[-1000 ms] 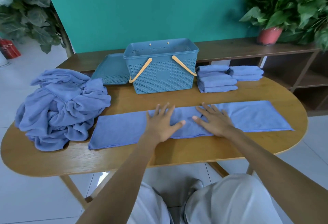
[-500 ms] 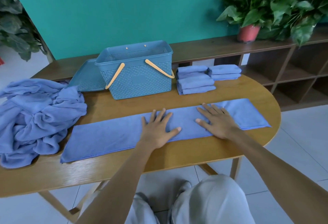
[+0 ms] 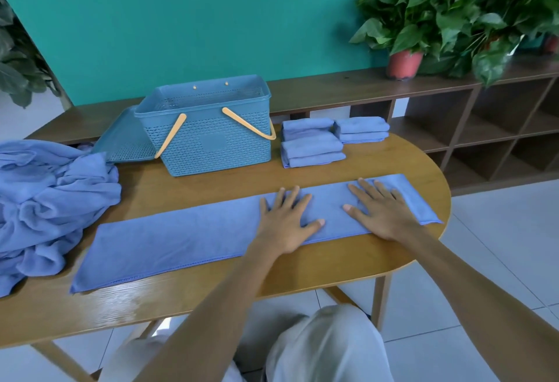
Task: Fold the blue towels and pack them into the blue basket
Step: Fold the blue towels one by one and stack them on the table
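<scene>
A long blue towel [image 3: 181, 239], folded into a narrow strip, lies flat across the wooden table [image 3: 348, 269]. My left hand [image 3: 287, 221] presses palm down on it right of its middle, fingers spread. My right hand [image 3: 381, 209] lies flat near the strip's right end, fingers apart. The blue basket [image 3: 211, 136] with tan handles stands open behind the strip. Folded blue towels [image 3: 311, 147] sit stacked to its right, with a second small stack [image 3: 361, 130] beside them. A heap of unfolded blue towels [image 3: 45, 200] fills the table's left end.
The basket's blue lid [image 3: 124, 139] leans behind the basket on its left. A dark wooden shelf unit [image 3: 453, 121] runs along the teal wall, carrying a potted plant [image 3: 405, 63]. The table's rounded right edge is close to the towel's end. My knees show below the table.
Both hands have slid rightward along the towel strip, and further apart. The view has swung to the right, so the towel heap now sits partly off the left edge.
</scene>
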